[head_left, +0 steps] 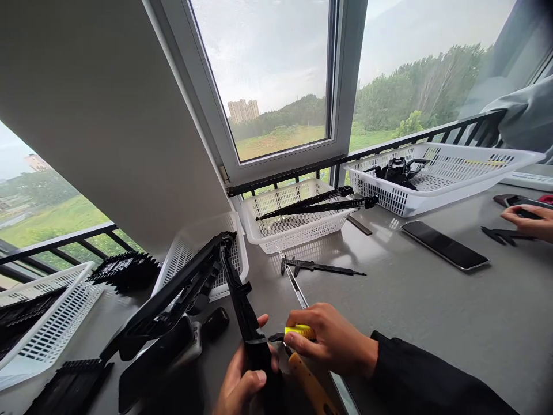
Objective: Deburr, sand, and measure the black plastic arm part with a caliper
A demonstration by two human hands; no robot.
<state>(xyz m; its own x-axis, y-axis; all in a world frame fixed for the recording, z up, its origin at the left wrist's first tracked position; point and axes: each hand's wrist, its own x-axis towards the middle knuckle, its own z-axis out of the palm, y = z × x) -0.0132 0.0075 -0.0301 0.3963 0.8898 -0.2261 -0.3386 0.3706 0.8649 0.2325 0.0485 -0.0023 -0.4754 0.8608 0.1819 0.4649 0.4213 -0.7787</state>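
Observation:
My left hand (244, 377), low in the middle, is closed around a long black plastic part (242, 305) that stands up at a slant. In my right hand (330, 337) is a small yellow-handled trimming tool (299, 331), pinched between thumb and fingers. Its short dark tip points left at the part's edge, close to my left fingers; whether it touches cannot be made out. Below the tool lies an orange-brown handle (309, 380) on the table. A long shiny metal strip (296, 286) runs behind my right hand.
Black calipers (319, 267) and a phone (444, 245) lie on the grey table. White baskets (298, 233) with black parts line the window side. More black parts (173, 311) are piled at left, beside a computer mouse (216, 323). Another person's hand (529, 221) holds something dark at right.

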